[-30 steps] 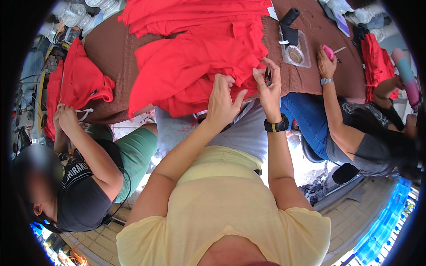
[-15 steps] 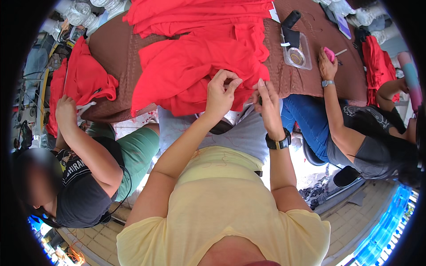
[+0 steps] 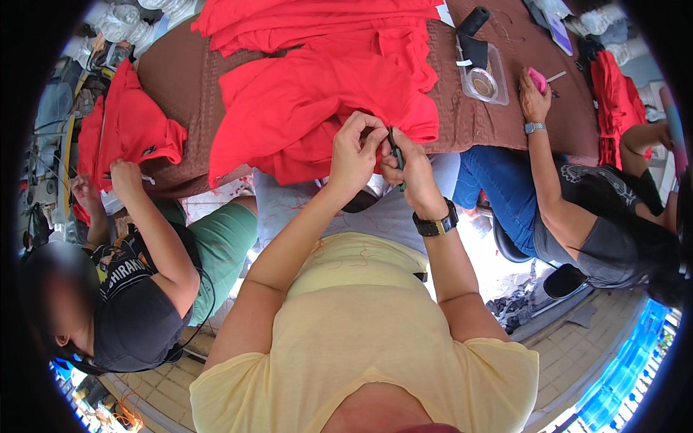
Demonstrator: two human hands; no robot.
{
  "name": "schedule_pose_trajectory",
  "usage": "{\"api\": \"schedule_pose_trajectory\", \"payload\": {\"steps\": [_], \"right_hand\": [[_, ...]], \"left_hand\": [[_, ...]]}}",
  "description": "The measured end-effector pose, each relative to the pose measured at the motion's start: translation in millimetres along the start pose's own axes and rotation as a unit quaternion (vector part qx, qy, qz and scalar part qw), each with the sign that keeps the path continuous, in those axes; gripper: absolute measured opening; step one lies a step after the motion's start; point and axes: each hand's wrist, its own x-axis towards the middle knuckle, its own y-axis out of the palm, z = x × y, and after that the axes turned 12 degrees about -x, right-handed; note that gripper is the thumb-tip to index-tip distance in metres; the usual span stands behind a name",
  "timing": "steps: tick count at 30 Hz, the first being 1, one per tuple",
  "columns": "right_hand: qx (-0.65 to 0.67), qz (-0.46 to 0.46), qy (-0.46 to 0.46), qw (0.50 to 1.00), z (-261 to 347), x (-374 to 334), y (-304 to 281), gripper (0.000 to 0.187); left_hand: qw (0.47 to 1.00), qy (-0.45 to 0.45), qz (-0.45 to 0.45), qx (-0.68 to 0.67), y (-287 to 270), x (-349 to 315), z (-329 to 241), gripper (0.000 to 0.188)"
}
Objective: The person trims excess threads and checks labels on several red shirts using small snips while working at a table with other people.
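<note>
A heap of red fabric [image 3: 289, 108] lies on the brown-covered table in front of me and hangs over its near edge. Thumb and fingers of my left hand [image 3: 352, 155] are pinched together at the fabric's near side; what they hold is too small to make out. My right hand [image 3: 415, 173] grips dark green thread snips [image 3: 396, 153], with the blades pointing up beside my left fingertips. A black-strapped watch is on my right wrist.
More red fabric [image 3: 317, 25] is stacked farther back. Right of it stands a clear plastic tub [image 3: 497, 85] with a black cone-like item [image 3: 473, 54]. A person at the left handles red fabric [image 3: 137, 123]; another at the right rests a hand [image 3: 534, 105] by a pink object.
My right hand has moved left and turned, bringing the snips up against my left fingertips. The person at the left has shifted both hands on their red fabric.
</note>
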Motion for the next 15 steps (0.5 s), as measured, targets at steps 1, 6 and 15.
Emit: {"api": "schedule_pose_trajectory", "payload": {"steps": [1,6,15], "right_hand": [[0.012,0.014,0.0,1.0,-4,4,-5,0.041],[-0.056,0.026,-0.048,0.997,10,-10,-27,0.037],[-0.446,-0.147,-0.345,0.813,31,29,-34,0.032]], "left_hand": [[0.999,0.022,0.002,0.027,0,0,0,0.006],[0.96,0.013,0.205,0.19,-38,-22,-12,0.005],[0.944,0.199,-0.024,0.262,10,-2,6,0.027]]}}
